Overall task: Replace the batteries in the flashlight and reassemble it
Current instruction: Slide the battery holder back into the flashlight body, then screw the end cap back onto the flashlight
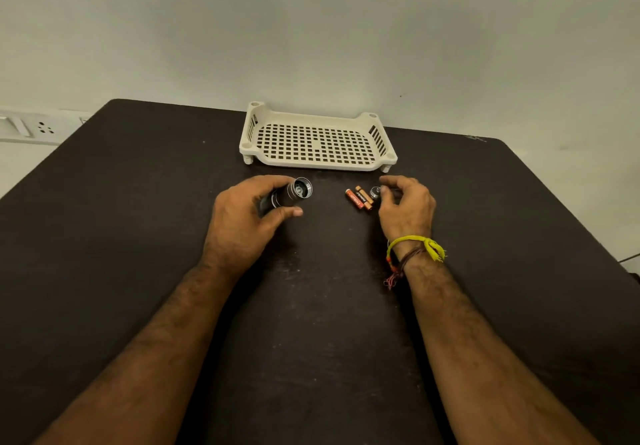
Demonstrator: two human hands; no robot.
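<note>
Flashlight body (289, 195): one, gripped in left hand (249, 212), open end showing. Batteries (359, 197): two, side by side, just left of right hand (407, 207). Cap (376, 192): one, at right hand's fingertips. Tray (317, 139): one, beyond both hands. Wrist threads on right wrist: one yellow (415, 243), darker ones beside it, number unclear. Counter (138, 202): one.

txt: batteries (359, 198) had printed label, too small to read | no other txt was visible
</note>
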